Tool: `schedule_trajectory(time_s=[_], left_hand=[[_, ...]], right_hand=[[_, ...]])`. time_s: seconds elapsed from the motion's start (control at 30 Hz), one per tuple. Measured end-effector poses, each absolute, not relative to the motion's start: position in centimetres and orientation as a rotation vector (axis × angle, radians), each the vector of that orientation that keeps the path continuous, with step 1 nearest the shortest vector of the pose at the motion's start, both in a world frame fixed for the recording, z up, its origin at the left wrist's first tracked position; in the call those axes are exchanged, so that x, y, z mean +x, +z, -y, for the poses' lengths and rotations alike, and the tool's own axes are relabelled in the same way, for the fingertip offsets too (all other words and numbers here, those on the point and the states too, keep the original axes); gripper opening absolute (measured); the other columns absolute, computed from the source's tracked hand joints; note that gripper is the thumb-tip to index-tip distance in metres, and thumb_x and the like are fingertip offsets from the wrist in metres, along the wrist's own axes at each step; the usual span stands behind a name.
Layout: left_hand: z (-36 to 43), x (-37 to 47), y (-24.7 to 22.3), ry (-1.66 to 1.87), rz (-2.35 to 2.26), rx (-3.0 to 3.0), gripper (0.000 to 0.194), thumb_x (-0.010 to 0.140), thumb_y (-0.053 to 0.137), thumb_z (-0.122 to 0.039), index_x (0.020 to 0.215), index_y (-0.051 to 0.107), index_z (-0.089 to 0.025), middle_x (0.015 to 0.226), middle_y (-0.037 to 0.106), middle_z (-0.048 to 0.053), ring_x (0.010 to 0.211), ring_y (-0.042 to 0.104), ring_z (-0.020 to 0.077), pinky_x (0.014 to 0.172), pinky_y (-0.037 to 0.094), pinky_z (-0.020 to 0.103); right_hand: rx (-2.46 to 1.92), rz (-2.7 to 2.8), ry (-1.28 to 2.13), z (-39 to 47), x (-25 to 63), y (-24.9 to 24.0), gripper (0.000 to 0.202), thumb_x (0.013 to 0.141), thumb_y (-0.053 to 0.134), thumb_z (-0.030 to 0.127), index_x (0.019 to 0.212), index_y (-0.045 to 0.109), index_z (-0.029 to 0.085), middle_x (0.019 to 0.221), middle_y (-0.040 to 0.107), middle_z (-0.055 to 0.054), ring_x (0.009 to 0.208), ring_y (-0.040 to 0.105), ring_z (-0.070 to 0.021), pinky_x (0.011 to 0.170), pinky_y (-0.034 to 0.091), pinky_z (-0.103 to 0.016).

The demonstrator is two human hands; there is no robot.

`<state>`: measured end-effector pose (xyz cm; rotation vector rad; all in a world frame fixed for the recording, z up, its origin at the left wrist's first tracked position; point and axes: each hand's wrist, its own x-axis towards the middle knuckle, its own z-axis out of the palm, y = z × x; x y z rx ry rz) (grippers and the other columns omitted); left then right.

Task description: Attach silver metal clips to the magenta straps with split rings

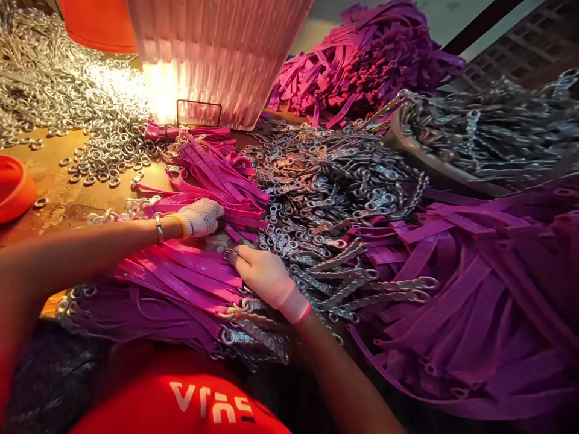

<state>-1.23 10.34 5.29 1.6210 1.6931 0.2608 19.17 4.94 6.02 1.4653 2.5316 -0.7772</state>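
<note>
My left hand (199,218), in a white dotted glove, is curled closed over the pink straps; its fingertips are turned away, so what they grip is hidden. Close by on the right, my gloved right hand (262,272) pinches a small metal ring (230,254) between thumb and fingers. Beneath the left forearm lies a layer of pink straps (181,271), with twisted metal rods (262,331) joined at their right ends. Beyond my left hand, a bundle of pink straps (217,169) stretches back toward a clear ribbed sheet.
Metal rings (104,144) are heaped at the back left, near an orange container (13,188). The ribbed sheet (217,54) stands upright behind. Loose twisted rods (335,175) pile up at centre right, below a full basin (425,154). Purple straps (470,289) fill the right side.
</note>
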Motion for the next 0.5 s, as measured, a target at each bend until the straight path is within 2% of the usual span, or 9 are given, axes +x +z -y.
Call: schedule_trajectory(time_s=[0.07,0.13,0.23,0.3,0.37,0.5], left_hand=[[-10.4,-1.4,5.8,0.327,-1.650,1.493,0.017,0.085,0.063,-0.026,0.071,0.058,-0.017,0.056,0.046,-0.002,0.049,0.039,0.0113,0.050,0.031,0.023],[-10.1,-2.1,6.8,0.446,-1.556,1.298,0.031,0.093,0.054,-0.044,0.078,0.059,-0.017,0.058,0.047,-0.001,0.044,0.036,0.0097,0.043,0.028,0.022],[-9.0,-4.0,8.2,0.692,-1.318,0.851,0.046,0.087,0.060,-0.062,0.084,0.062,-0.016,0.060,0.053,0.001,0.043,0.035,0.0079,0.037,0.022,0.019],[-7.9,-5.5,8.6,0.798,-1.253,0.566,0.043,0.085,0.066,-0.059,0.082,0.063,-0.016,0.058,0.055,0.003,0.042,0.037,0.0076,0.035,0.019,0.017],[-6.7,-6.6,8.2,0.804,-1.319,0.401,0.035,0.090,0.062,-0.048,0.078,0.061,-0.015,0.053,0.052,0.002,0.040,0.035,0.0074,0.034,0.016,0.017],[-4.4,-6.9,6.5,0.705,-1.468,0.414,0.026,0.092,0.058,-0.037,0.077,0.059,-0.016,0.052,0.050,0.001,0.039,0.036,0.0073,0.033,0.017,0.017]], right_hand=[[1.435,-2.538,-0.792,-5.1,19.3,6.0,0.033,0.103,0.042,0.044,0.096,0.069,0.027,0.088,0.076,-0.002,0.081,0.068,-0.0183,0.065,0.030,-0.028],[1.416,-2.556,-0.817,-5.2,19.3,5.8,0.035,0.104,0.041,0.044,0.095,0.069,0.026,0.088,0.076,-0.002,0.081,0.068,-0.0183,0.066,0.031,-0.027],[1.400,-2.612,-0.871,-5.5,19.4,5.2,0.033,0.103,0.043,0.043,0.095,0.070,0.026,0.086,0.075,-0.002,0.079,0.066,-0.0177,0.066,0.034,-0.026],[1.379,-2.651,-0.905,-5.5,19.5,4.8,0.031,0.102,0.044,0.041,0.093,0.069,0.026,0.084,0.074,-0.002,0.077,0.065,-0.0171,0.065,0.034,-0.025],[1.346,-2.673,-0.950,-5.6,19.5,4.6,0.031,0.101,0.043,0.040,0.089,0.068,0.025,0.082,0.073,-0.001,0.075,0.064,-0.0163,0.065,0.035,-0.024],[1.301,-2.684,-1.033,-5.6,19.6,4.6,0.033,0.099,0.043,0.041,0.083,0.066,0.024,0.078,0.069,0.001,0.072,0.059,-0.0147,0.065,0.034,-0.023]])
